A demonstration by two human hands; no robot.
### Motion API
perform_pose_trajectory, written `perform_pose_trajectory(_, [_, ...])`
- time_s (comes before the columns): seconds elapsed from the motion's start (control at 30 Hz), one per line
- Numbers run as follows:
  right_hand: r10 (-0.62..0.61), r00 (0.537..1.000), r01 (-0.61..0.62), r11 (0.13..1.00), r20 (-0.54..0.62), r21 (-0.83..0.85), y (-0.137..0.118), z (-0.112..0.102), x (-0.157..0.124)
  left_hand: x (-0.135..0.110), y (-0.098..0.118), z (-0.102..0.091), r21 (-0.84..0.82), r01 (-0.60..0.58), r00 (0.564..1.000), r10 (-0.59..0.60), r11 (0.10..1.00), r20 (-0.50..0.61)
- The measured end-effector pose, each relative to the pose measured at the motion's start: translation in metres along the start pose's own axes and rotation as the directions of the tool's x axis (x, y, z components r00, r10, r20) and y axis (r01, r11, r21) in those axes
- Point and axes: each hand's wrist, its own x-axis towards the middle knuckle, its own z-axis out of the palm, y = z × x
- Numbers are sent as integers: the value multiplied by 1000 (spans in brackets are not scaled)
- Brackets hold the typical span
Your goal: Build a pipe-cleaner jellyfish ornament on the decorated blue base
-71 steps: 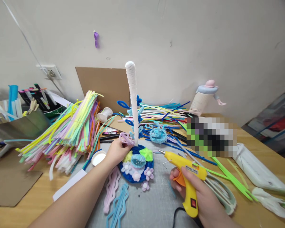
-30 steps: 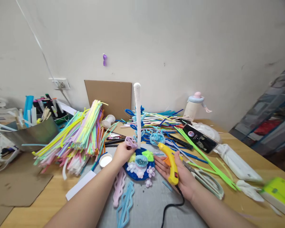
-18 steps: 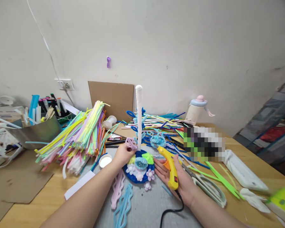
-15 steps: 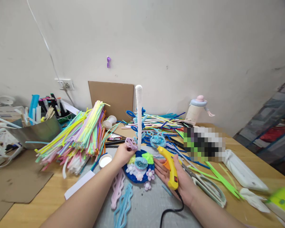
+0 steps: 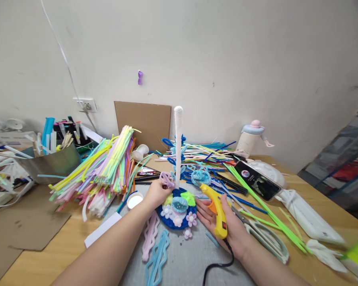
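My left hand (image 5: 156, 193) pinches a lilac pipe-cleaner loop (image 5: 166, 180) against the foot of a tall white wrapped post (image 5: 178, 145). The post rises from a round blue base (image 5: 176, 213) decorated with small fuzzy flowers, a blue shell and a green star. My right hand (image 5: 226, 227) lies palm up beside the base, fingers spread, with a yellow glue gun (image 5: 216, 209) resting across the palm. Its black cord (image 5: 216, 267) trails toward me over the grey mat (image 5: 191, 258).
A big heap of pastel pipe cleaners (image 5: 101, 169) fills the left. Wavy pink and blue pipe-cleaner pieces (image 5: 155, 254) lie near me. Scissors (image 5: 265, 238), a phone (image 5: 258, 180), green strips, a bottle (image 5: 250, 139), cardboard (image 5: 143, 121) and a tool bin (image 5: 50, 159) surround the mat.
My right hand went from gripping the glue gun to lying open under it, closer to the base. The left hand stays pinched at the post. My view drew back and shifted a little.
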Motion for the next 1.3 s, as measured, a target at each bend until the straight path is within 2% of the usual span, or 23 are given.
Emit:
perform_pose_trajectory(0.4, [19,999,-18,999,-33,26,-4,8,-4,3,-4,-10,-48,34,999,-32,998,36])
perform_pose_trajectory(0.77, [-2,1000,2,1000,-12,20,-1,2,0,4,-2,0,-15,60,998,-59,998,8])
perform_pose_trajectory(1.1, [3,1000,-2,999,-28,44,-4,14,-7,2,0,1,-35,43,999,-43,998,-1])
perform_pose_trajectory(1.3, [-13,999,13,1000,-36,14,-3,9,-4,2,-2,4,-42,98,995,-99,994,-26])
